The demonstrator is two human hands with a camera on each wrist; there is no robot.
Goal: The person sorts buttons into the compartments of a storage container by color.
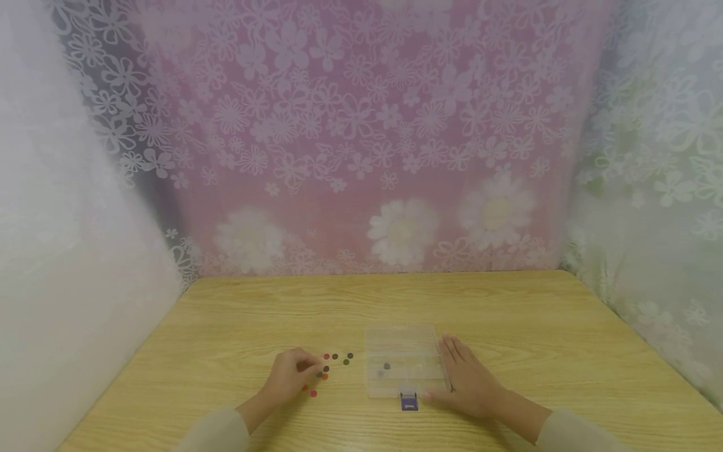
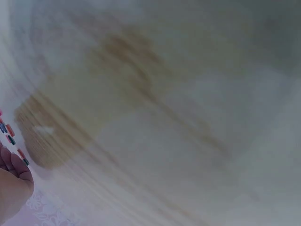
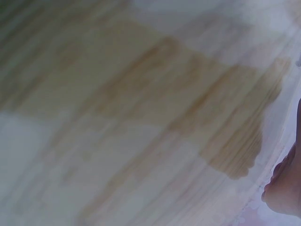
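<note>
In my head view, the left hand [image 1: 290, 376] has its fingers curled, thumb and fingertip closing at a small dark disc [image 1: 319, 375]; I cannot tell whether that grip pinches it or only touches it. Loose discs lie close by on the wood-grain surface [image 1: 254, 314]: a red disc [image 1: 326, 356], a green disc [image 1: 346, 362], an orange disc [image 1: 324, 376] and others. To their right I see a clear plastic box [image 1: 403, 342] with a purple latch [image 1: 409, 402] and a dark piece [image 1: 386, 366] inside. My right hand [image 1: 474, 386] lies along its right side, fingers straight, grip holding nothing.
</note>
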